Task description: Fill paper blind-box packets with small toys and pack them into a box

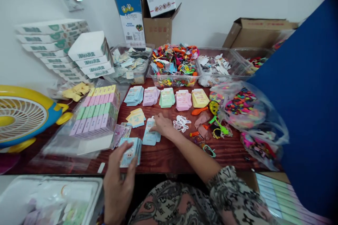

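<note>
My left hand (120, 175) is at the table's front edge, thumb and fingers apart, in front of a stack of light blue printed cards (128, 153); whether it touches them I cannot tell. My right hand (162, 125) reaches over a pile of light blue flat cartons (150, 137), its fingers closed at the top carton's upper end. Yellow and blue cards (136, 117) lie behind and between the hands. White cut-out stickers (181, 123) are right of my right hand. Purple picture cards (120, 134) lie beyond the left hand.
Flat carton piles in blue, purple, green (167, 98), pink and yellow line the back. Behind them stand clear tubs, one with colourful trinkets (174, 64). Assembled small boxes (95, 112) and a yellow fan (26, 117) are left; bagged trinkets (244, 107) and a blue panel (298, 95) are right.
</note>
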`<act>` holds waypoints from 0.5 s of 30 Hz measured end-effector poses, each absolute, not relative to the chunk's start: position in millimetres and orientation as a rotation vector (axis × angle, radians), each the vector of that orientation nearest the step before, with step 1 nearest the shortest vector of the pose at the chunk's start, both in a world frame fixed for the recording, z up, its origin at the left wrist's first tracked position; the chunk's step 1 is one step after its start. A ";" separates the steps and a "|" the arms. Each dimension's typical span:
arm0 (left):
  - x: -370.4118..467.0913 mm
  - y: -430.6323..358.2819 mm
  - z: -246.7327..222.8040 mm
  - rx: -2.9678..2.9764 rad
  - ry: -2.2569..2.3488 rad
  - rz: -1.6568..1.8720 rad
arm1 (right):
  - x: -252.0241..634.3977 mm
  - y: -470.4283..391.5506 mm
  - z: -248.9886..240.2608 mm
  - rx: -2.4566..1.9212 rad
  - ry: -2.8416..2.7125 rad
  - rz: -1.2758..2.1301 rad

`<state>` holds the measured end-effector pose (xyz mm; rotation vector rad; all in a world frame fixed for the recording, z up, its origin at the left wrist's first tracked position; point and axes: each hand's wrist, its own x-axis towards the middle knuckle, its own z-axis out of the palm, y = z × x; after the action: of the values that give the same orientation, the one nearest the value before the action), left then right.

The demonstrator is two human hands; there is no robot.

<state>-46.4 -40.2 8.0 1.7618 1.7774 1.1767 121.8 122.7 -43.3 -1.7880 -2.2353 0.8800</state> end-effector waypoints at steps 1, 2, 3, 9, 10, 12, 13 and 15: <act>-37.6 -41.8 6.9 1.781 1.705 1.132 | 118.7 128.4 -47.4 -1.816 -2.230 0.886; -29.9 -43.2 4.6 1.790 1.649 1.085 | 115.9 131.7 -51.6 -1.833 -2.213 0.889; -23.7 -44.2 1.3 1.792 1.612 1.040 | 114.2 133.0 -55.4 -1.849 -2.193 0.891; -12.6 -40.9 -12.4 1.871 1.494 0.940 | 142.9 123.9 -51.5 -1.702 -2.099 0.918; -12.5 -38.2 -10.9 1.890 1.506 0.974 | 153.2 120.0 -46.1 -1.639 -2.097 0.916; -11.5 -30.8 -4.8 1.877 1.547 1.044 | 175.4 107.9 -33.1 -1.468 -2.075 0.927; -10.3 -26.2 -0.8 1.827 1.557 1.058 | 186.2 99.6 -26.0 -1.367 -2.059 0.945; -5.9 -15.8 7.0 1.643 1.482 1.019 | 204.9 79.3 -12.1 -1.169 -2.031 0.977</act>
<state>-5.9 -15.8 7.0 1.6433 1.4818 1.0185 204.9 79.3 -12.1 -1.1686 -2.0306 0.9767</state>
